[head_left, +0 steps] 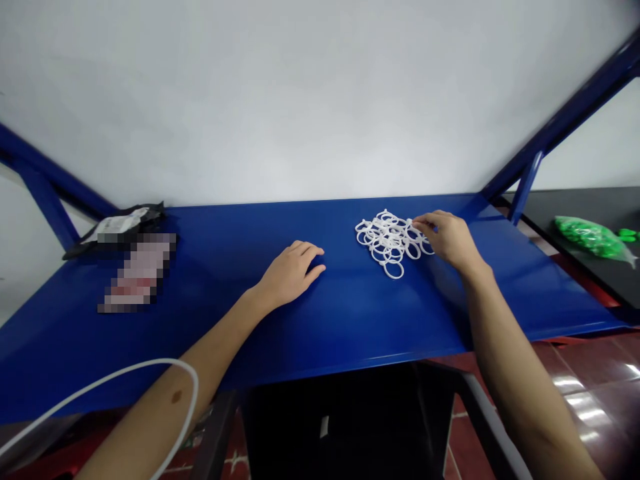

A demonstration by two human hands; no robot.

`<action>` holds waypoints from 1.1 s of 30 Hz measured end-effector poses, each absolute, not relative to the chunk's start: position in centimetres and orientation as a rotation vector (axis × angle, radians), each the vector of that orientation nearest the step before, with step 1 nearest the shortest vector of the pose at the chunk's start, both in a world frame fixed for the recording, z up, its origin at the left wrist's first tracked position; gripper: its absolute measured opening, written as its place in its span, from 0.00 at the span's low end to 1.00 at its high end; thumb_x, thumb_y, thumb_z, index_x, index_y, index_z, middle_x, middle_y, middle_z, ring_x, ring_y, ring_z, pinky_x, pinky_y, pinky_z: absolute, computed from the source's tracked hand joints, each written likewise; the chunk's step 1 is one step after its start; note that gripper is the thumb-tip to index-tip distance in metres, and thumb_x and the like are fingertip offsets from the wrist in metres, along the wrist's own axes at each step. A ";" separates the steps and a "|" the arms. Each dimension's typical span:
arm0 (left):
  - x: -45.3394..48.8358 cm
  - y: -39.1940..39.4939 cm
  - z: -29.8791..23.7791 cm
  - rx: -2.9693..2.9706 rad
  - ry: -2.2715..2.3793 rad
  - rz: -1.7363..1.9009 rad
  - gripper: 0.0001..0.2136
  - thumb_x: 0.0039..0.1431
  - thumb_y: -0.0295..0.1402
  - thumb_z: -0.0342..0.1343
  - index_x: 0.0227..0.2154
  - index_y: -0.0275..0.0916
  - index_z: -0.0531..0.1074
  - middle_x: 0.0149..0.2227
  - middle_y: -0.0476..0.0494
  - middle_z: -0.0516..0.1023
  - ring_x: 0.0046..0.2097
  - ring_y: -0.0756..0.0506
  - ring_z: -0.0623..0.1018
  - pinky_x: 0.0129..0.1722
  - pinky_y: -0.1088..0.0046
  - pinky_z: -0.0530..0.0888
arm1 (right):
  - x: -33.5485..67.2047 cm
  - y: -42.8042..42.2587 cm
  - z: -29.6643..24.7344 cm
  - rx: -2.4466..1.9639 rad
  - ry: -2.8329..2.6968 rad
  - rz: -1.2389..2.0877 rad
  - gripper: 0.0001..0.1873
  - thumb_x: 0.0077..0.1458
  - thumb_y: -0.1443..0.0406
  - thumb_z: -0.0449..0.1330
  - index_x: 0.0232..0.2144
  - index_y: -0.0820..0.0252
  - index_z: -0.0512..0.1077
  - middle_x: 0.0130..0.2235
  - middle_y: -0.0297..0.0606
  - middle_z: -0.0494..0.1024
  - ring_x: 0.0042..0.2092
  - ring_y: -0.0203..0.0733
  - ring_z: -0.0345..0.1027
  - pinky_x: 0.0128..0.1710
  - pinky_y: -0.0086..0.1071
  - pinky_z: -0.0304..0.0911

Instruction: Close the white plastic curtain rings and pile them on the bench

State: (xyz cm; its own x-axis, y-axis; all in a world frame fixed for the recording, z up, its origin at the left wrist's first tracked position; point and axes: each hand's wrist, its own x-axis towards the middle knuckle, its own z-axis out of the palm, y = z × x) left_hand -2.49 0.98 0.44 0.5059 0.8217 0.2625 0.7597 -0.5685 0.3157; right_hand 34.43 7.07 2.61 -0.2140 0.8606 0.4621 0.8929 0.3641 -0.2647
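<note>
A loose pile of white plastic rings (387, 241), each with a small knob, lies on the blue table (345, 320) right of the middle. At the pile's right edge is my right hand (447, 239), thumb and forefinger pinched on one of the rings. Part of that ring is hidden behind the fingers. My left hand (293, 272) rests flat on the table to the left of the pile, fingers stretched out and apart from the rings, with nothing in it.
At the back left lies a black plastic bag (120, 223) with a white label, beside a blurred-out flat item (137, 273). A white cable (125, 370) loops over my left forearm. Blue metal braces flank the table. A bag of green pieces (593, 237) sits on a black surface at right.
</note>
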 end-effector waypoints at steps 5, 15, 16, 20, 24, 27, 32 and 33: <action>-2.6 1.1 0.6 2.580 1.357 0.498 0.11 0.70 0.35 0.53 0.50 0.38 0.72 0.52 0.41 0.77 0.54 0.40 0.74 0.55 0.57 0.72 | 36.1 7.5 2.2 -1.609 -2.224 -0.028 0.16 0.63 0.56 0.57 0.38 0.57 0.83 0.36 0.43 0.82 0.37 0.48 0.73 0.42 0.42 0.66; -2.6 1.2 0.1 2.581 1.407 0.463 0.15 0.70 0.38 0.52 0.54 0.36 0.72 0.58 0.36 0.73 0.61 0.37 0.70 0.63 0.53 0.67 | 31.8 5.8 3.0 -1.435 -2.031 -0.304 0.17 0.67 0.59 0.54 0.44 0.61 0.80 0.36 0.45 0.79 0.37 0.49 0.67 0.44 0.46 0.65; -2.6 1.2 0.0 2.572 1.438 0.439 0.17 0.70 0.40 0.52 0.56 0.36 0.71 0.61 0.34 0.70 0.64 0.36 0.67 0.65 0.51 0.64 | 30.6 5.3 3.1 -1.375 -2.043 -0.298 0.17 0.68 0.59 0.53 0.44 0.61 0.80 0.36 0.45 0.79 0.38 0.49 0.67 0.43 0.46 0.65; -2.7 1.3 -0.6 2.498 1.560 0.346 0.24 0.70 0.46 0.50 0.61 0.36 0.67 0.67 0.31 0.62 0.71 0.30 0.57 0.69 0.41 0.53 | 25.5 2.4 3.4 -0.975 -2.300 -0.141 0.19 0.65 0.53 0.58 0.49 0.58 0.77 0.43 0.45 0.79 0.45 0.51 0.68 0.47 0.47 0.67; -2.8 1.3 -0.8 2.471 1.577 0.314 0.23 0.70 0.44 0.50 0.62 0.37 0.65 0.69 0.31 0.60 0.72 0.29 0.55 0.68 0.39 0.53 | 21.8 -0.2 2.4 -0.589 -2.602 0.079 0.35 0.59 0.42 0.60 0.55 0.63 0.74 0.52 0.51 0.76 0.56 0.55 0.65 0.56 0.49 0.64; -2.7 1.3 -0.7 2.473 1.580 0.296 0.23 0.70 0.42 0.50 0.62 0.36 0.65 0.69 0.31 0.60 0.72 0.30 0.55 0.69 0.40 0.54 | 20.7 -0.8 1.2 -0.519 -2.734 0.202 0.38 0.58 0.41 0.59 0.56 0.65 0.73 0.54 0.54 0.73 0.58 0.56 0.65 0.56 0.49 0.64; -2.7 1.3 -0.7 2.502 1.582 0.267 0.23 0.70 0.43 0.49 0.62 0.36 0.65 0.69 0.30 0.60 0.71 0.30 0.56 0.68 0.41 0.55 | 20.5 -0.7 0.5 -0.561 -2.755 0.277 0.36 0.59 0.41 0.59 0.55 0.63 0.73 0.52 0.53 0.73 0.55 0.55 0.66 0.54 0.49 0.65; -2.8 1.3 -0.7 2.508 1.580 0.265 0.23 0.71 0.42 0.49 0.62 0.36 0.65 0.69 0.30 0.61 0.71 0.30 0.56 0.68 0.40 0.55 | 20.5 -0.7 0.6 -0.566 -2.754 0.276 0.36 0.59 0.41 0.59 0.55 0.64 0.74 0.52 0.53 0.73 0.55 0.55 0.67 0.54 0.49 0.65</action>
State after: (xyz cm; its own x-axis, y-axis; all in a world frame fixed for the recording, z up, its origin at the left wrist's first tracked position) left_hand -2.76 1.29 -0.67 0.4241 0.9035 0.0618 0.8741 -0.4263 0.2330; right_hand 20.52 -0.68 0.58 -0.8721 0.4114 0.2648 0.3506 0.9030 -0.2484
